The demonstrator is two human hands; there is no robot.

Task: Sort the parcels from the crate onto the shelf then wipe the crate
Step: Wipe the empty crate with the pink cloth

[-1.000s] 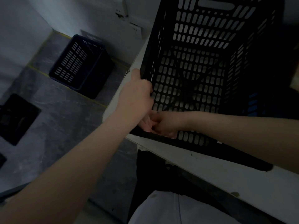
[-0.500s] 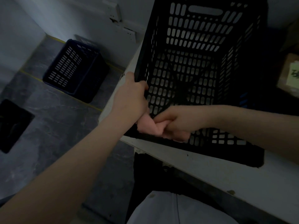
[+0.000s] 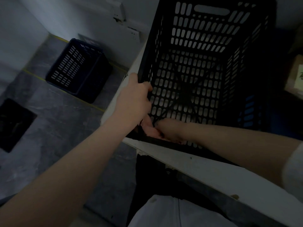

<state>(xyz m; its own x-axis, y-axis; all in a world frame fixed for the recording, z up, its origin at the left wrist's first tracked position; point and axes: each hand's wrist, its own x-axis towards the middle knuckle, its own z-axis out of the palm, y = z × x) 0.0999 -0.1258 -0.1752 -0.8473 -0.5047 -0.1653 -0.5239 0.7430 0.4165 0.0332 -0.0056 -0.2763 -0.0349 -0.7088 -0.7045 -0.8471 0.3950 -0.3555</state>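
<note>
- At the far left we saw a dark flat square (image 3: pixel 14 124) lying on the grey stone-patterned floor (image 3: pixel 54 122); we could not tell what it was.
- Further in, a second dark slotted crate (image 3: pixel 78 71) stood on the floor near the wall, beside a yellow line, well apart from the table.
- Our left hand (image 3: pixel 134 102) was closed around the near-left corner of the black crate (image 3: pixel 205 59), fingers curled over the rim and thumb on the outside.
- The black crate stood on the white table (image 3: pixel 205 171), at its left end, its slotted walls and floor open to view, with no parcels visible inside it.
- Just right of the left hand, a pink cloth (image 3: pixel 150 129) lay pressed against the inside of the crate's near wall, low in the near-left corner.
- Our right hand (image 3: pixel 170 130) was down inside the crate, closed on the pink cloth and touching it to the wall; the fingers were partly hidden by the rim.
- At the far right edge, a brown cardboard parcel (image 3: pixel 295 76) with a pale label showed beyond the crate; we could not tell what it rested on.
</note>
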